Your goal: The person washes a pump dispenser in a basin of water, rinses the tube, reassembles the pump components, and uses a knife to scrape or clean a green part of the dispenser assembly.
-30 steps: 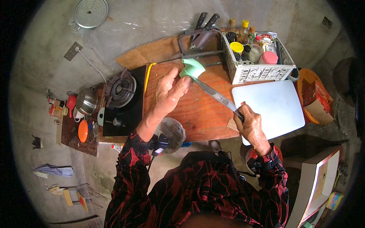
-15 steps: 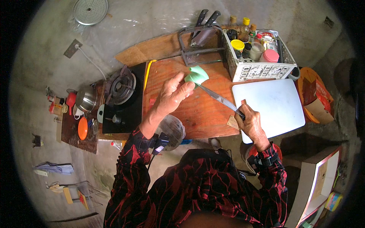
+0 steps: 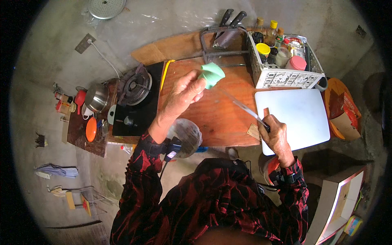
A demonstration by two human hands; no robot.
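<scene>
My left hand (image 3: 185, 92) is closed on a folded light-green cloth (image 3: 212, 77), pinching it over the far half of the wooden table. In my right hand (image 3: 275, 132) is a kitchen knife (image 3: 244, 107), gripped by its dark handle. The blade slants away to the left, and its tip, blurred, ends a little short of the cloth. Under the right hand lies a white cutting board (image 3: 298, 112) on the right side of the table (image 3: 212, 112).
A white crate (image 3: 290, 77) of bottles and jars stands behind the board. Left of it, a metal rack (image 3: 204, 47) holds two black-handled knives (image 3: 230, 24). A black gas stove (image 3: 134, 87) and a steel pot (image 3: 97, 98) are at left. A clear round container (image 3: 185, 136) sits by the front edge.
The knife blade has come away from the cloth, leaving a gap between them. It has turned more edge-on. The whole view has shifted slightly.
</scene>
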